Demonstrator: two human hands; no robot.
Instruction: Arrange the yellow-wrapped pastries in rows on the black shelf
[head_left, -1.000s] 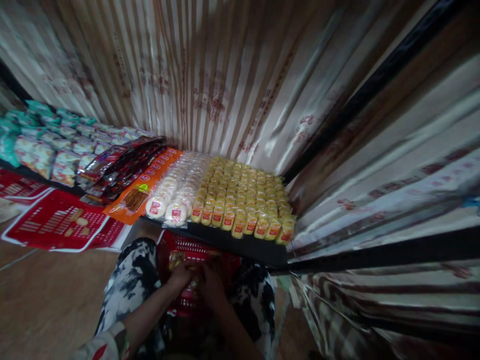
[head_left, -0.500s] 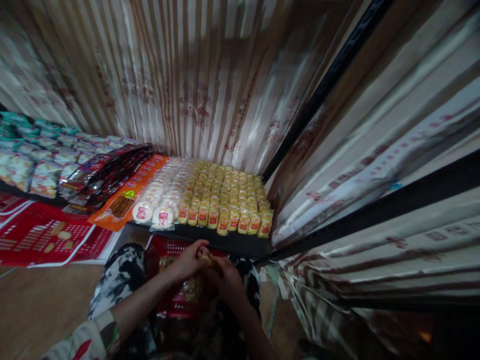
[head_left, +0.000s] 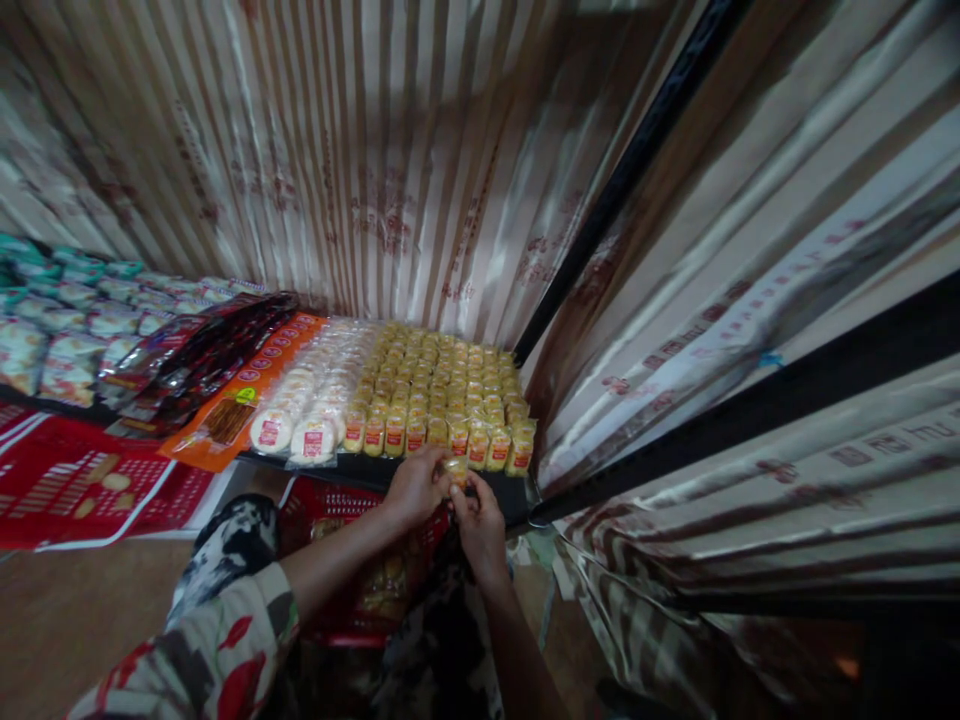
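My left hand [head_left: 415, 487] and my right hand [head_left: 478, 520] meet at the front edge of a low black shelf [head_left: 420, 472]. Together their fingers pinch a small yellow snack packet [head_left: 455, 467], held just in front of the front row of yellow packets [head_left: 442, 390] standing in tight rows on the shelf. Below my hands a red plastic basket [head_left: 352, 560] sits between my knees, with several more packets in it.
Left of the yellow packets lie round white cakes in clear wrap [head_left: 307, 400], an orange pack [head_left: 232, 405], dark red packs [head_left: 187, 350] and teal-and-white bags [head_left: 60, 330]. Striped plastic sheeting [head_left: 390, 170] hangs behind and to the right. A red printed panel [head_left: 82, 480] faces the wooden floor.
Both hands rose out of the red basket to the shelf's front edge, carrying a yellow packet. The view tilted down and to the right.
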